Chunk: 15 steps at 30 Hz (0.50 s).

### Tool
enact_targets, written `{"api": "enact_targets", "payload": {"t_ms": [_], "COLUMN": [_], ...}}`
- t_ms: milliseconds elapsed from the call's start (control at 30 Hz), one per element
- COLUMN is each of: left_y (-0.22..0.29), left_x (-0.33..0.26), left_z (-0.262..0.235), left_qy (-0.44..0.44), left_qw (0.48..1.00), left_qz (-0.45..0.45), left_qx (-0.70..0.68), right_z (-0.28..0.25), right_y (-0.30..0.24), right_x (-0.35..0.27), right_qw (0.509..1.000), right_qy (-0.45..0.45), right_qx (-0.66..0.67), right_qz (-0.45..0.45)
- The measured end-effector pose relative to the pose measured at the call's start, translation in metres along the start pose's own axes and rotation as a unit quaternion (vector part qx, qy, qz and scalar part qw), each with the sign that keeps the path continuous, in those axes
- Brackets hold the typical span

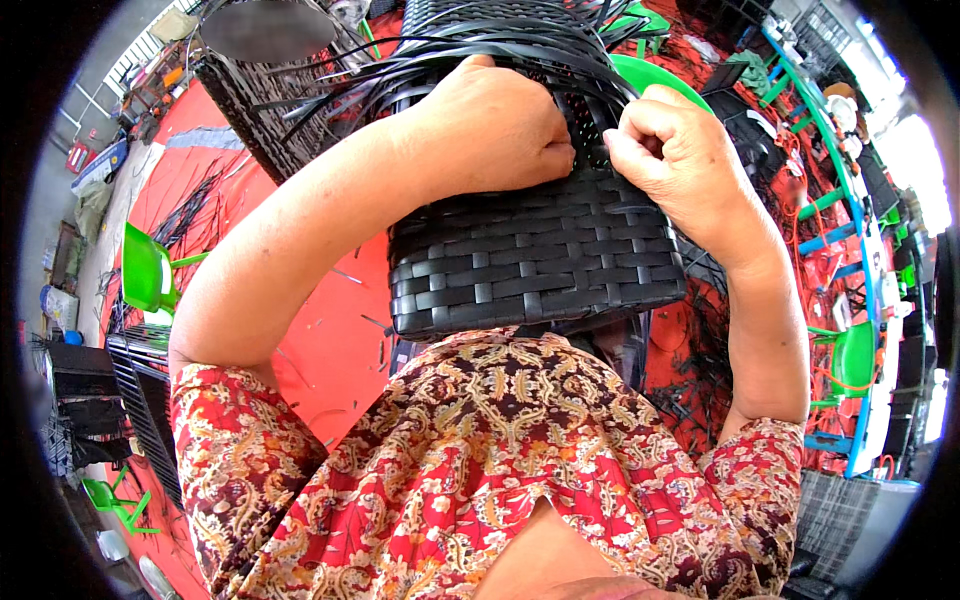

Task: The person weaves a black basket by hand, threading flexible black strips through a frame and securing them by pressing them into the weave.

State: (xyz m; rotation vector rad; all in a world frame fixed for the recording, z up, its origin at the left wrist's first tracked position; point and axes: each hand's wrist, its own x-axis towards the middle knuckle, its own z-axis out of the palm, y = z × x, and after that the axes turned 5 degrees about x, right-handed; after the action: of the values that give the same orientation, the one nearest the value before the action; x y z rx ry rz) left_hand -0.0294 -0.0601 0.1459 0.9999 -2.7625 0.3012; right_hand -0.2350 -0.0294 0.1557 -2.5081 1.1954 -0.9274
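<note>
Left hand (503,130) and right hand (686,155) are both curled up tight, can't tell if they're pinching anything. Black woven piece (535,258) sits right under them, loose strips (480,48) just beyond.

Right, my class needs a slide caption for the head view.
Left hand and right hand curled at a black weave, loose strips fanning out beyond, red floor beneath.
</note>
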Motion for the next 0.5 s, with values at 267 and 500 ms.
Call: {"api": "enact_targets", "payload": {"t_ms": [267,500], "left_y": [-0.004,0.002], "left_x": [0.004,0.005], "left_z": [0.011,0.008], "left_qy": [-0.025,-0.003], "left_qw": [0.943,0.912], "left_qz": [-0.113,-0.126], "left_qx": [-0.313,-0.390], "right_z": [0.003,0.014], "right_y": [0.002,0.003], "right_x": [0.003,0.000], "right_qw": [0.998,0.991], "right_qy": [-0.042,-0.017], "right_qx": [-0.003,-0.090], "right_qz": [-0.041,-0.098]}}
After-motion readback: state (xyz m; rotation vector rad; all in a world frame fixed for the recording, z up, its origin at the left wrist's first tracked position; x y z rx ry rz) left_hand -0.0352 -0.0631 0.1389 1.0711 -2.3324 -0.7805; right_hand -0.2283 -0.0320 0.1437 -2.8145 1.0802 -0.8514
